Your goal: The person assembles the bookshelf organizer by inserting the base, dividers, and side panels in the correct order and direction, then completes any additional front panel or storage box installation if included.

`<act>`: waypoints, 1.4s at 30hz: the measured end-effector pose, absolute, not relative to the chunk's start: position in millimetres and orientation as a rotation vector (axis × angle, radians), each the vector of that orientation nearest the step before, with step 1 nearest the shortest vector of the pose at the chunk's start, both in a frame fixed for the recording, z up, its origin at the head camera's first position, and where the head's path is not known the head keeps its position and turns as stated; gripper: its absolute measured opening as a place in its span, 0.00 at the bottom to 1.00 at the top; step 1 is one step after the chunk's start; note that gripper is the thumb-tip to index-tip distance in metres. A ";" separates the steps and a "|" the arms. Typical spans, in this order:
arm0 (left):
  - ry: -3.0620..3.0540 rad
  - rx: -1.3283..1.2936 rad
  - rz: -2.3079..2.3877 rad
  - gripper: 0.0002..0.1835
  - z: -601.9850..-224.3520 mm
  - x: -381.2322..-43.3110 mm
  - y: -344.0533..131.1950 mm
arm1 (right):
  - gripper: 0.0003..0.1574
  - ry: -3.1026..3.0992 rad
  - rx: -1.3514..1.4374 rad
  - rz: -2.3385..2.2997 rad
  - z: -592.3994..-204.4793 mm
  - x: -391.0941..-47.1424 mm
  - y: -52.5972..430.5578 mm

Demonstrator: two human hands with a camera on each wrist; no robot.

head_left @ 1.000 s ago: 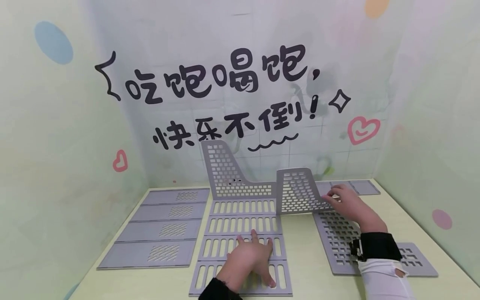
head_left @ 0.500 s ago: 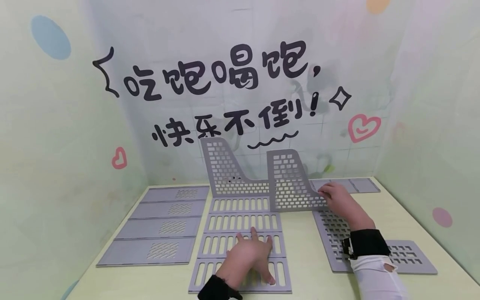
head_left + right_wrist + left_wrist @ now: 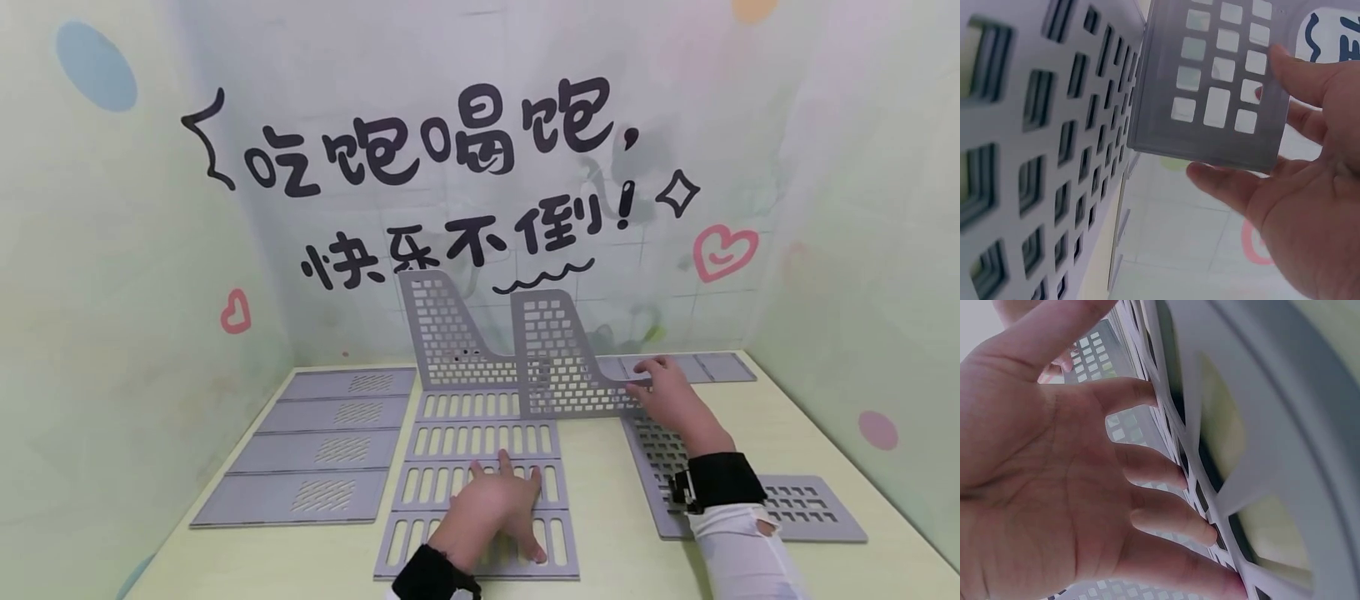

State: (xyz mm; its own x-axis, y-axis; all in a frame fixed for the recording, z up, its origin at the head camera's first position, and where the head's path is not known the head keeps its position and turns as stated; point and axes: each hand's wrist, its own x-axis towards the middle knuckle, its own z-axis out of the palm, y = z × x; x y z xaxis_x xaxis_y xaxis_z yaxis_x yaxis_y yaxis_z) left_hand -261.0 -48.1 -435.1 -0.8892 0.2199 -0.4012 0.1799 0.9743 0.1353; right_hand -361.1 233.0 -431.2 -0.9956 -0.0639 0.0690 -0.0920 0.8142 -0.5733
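In the head view my right hand (image 3: 675,402) pinches the low right end of a grey perforated L-shaped panel (image 3: 519,342). This panel stands upright, and its tall end overlaps the view of a matching upright panel (image 3: 412,333) behind it. In the right wrist view, thumb and fingers lie on either side of the held panel's end (image 3: 1229,153). My left hand (image 3: 491,507) is spread over a flat grey slotted panel (image 3: 442,460), and its fingertips touch the slots in the left wrist view. Whether the held panel touches the slotted one cannot be told.
Flat grey panels with small slanted slots (image 3: 240,500) lie on the left of the table (image 3: 600,533). A stack of perforated panels (image 3: 832,533) lies at the right, under my right forearm. Another flat panel (image 3: 723,367) lies along the back wall.
My right hand has moved left with the perforated panel, whose tall end now stands farther left and overlaps the rear upright panel. My left hand stays on the slotted panel.
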 end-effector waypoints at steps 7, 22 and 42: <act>2.702 0.282 0.133 0.61 -437.6 -260.2 -49.3 | 0.47 -3.053 -0.099 0.906 -428.3 -359.9 246.1; 2.704 0.249 0.153 0.62 -433.1 -261.0 -50.9 | 0.48 -3.078 -0.048 0.977 -425.4 -364.2 232.4; 2.709 0.270 0.148 0.60 -437.4 -261.5 -49.6 | 0.48 -2.907 0.285 1.579 -461.1 -354.0 111.5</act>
State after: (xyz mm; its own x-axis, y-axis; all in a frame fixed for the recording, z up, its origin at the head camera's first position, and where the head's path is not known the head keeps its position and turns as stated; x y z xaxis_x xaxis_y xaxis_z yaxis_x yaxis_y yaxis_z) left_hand -261.5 -49.6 -437.4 -0.8962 0.2102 -0.3907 0.1663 0.9756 0.1434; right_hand -354.0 111.5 -461.1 -0.9694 -0.2336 -0.0752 -0.0641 0.5366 -0.8414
